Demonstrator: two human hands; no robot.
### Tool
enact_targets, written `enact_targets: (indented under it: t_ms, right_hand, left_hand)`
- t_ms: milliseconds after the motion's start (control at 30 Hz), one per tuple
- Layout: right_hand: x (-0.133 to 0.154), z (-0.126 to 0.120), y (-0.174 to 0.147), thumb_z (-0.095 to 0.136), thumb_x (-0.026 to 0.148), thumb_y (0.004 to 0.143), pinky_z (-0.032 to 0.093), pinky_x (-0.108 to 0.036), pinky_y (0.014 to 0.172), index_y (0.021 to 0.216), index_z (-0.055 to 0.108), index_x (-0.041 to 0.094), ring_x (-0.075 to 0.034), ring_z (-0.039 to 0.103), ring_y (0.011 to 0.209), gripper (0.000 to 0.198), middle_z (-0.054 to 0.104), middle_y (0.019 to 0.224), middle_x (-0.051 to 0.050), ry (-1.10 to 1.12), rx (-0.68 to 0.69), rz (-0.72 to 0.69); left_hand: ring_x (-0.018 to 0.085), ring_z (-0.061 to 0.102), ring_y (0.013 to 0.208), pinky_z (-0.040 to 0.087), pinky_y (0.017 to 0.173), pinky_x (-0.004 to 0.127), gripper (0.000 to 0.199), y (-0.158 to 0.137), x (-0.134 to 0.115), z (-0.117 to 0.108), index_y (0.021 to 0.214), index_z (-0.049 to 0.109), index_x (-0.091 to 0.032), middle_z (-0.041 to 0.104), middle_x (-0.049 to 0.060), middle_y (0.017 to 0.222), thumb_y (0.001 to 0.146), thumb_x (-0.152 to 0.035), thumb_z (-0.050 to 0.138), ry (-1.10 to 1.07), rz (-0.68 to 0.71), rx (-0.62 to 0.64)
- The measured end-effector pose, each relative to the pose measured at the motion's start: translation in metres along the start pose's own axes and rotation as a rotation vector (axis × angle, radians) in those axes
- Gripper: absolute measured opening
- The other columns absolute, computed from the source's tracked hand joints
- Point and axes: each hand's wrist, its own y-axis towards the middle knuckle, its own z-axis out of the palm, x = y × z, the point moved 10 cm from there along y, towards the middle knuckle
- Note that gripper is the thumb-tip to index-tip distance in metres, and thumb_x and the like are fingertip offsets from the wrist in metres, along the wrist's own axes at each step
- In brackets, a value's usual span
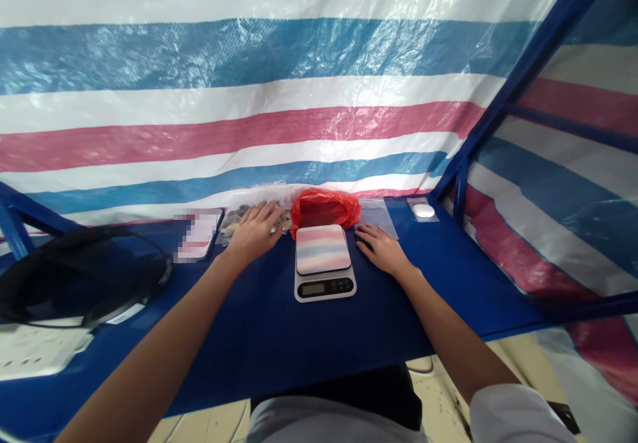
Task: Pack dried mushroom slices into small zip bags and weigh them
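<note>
On the blue tabletop (269, 337) a digital kitchen scale (325, 264) stands between my hands, its mirror-like plate bare and reflecting the stripes. My left hand (256, 230) rests, fingers spread, over a clear plastic bag (229, 225) of small stone-like pieces. To the right of the scale, my right hand (381, 247) lies flat with fingers apart, its fingertips near a flat clear plastic bag (379, 214). A red plastic bag (326, 207) gapes behind the scale. The contents of the red bag cannot be made out.
Left of the stones lies a phone (199, 234), partly pixelated. Farther left are a black mesh item (84, 270) and a white power strip (40, 350). A white oval object (423, 210) sits at back right. Blue frame bars (518, 84) and striped sheeting (249, 58) enclose the table.
</note>
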Motion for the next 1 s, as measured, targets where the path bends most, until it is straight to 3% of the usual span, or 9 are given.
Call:
enact_targets:
  t_ms: [200,600,900,1000]
  right_hand:
    - [0.0,0.002,-0.001,0.046,0.033,0.103,0.037,-0.053,0.121,0.133,0.066,0.023,-0.028,0.052,0.14,0.038,0.059,0.147,-0.007,0.01,-0.008,0.003]
    - [0.0,0.002,-0.001,0.044,0.035,0.103,0.038,-0.054,0.12,0.135,0.066,0.024,-0.029,0.051,0.141,0.04,0.058,0.148,-0.007,0.022,0.0,-0.01]
    - [0.003,-0.007,-0.001,0.045,0.033,0.103,0.041,-0.051,0.119,0.13,0.068,0.022,-0.029,0.053,0.139,0.038,0.061,0.145,-0.007,0.012,-0.043,-0.012]
    - [0.005,-0.014,-0.001,0.045,0.031,0.103,0.043,-0.048,0.118,0.128,0.069,0.024,-0.027,0.054,0.138,0.036,0.063,0.143,-0.005,0.028,-0.083,-0.021]
  left_hand:
    - [0.038,0.045,0.142,0.039,0.115,0.055,0.047,0.006,0.006,0.019,0.141,0.058,-0.019,0.049,0.014,0.154,0.097,-0.03,0.045,0.054,0.003,0.097]
    - [0.032,0.064,0.122,0.051,0.104,0.045,0.04,0.017,0.014,0.013,0.128,0.069,-0.025,0.067,0.011,0.135,0.095,-0.033,0.048,-0.101,0.023,0.119]
    - [0.031,0.066,0.117,0.053,0.1,0.043,0.034,0.019,0.02,0.006,0.118,0.072,-0.021,0.07,0.013,0.127,0.093,-0.03,0.051,-0.126,0.037,0.049]
    - [0.028,0.069,0.111,0.054,0.099,0.04,0.033,0.018,0.025,-0.004,0.114,0.073,-0.021,0.073,0.012,0.121,0.093,-0.03,0.05,-0.183,0.001,-0.028]
